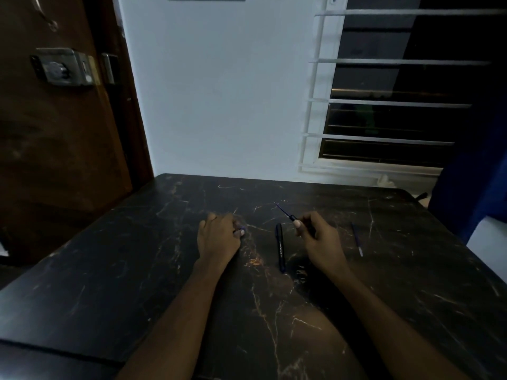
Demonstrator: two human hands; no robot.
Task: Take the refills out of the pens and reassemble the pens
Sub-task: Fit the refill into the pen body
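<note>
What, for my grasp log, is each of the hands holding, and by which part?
Right hand pinches a refill near its black collar, tip pointing away. Left hand holds a small blue piece at its fingertips; what part cannot be told.

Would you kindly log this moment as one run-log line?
left hand: grips small blue part | right hand: pinches refill | black pen: lies on table between hands | loose refill: on table, far right

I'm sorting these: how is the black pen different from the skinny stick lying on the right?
The black pen is thick with white print; the refill is thin and bluish. The pen lies between the left hand and right hand; the refill lies right of both. Both rest flat on the table, untouched.
</note>
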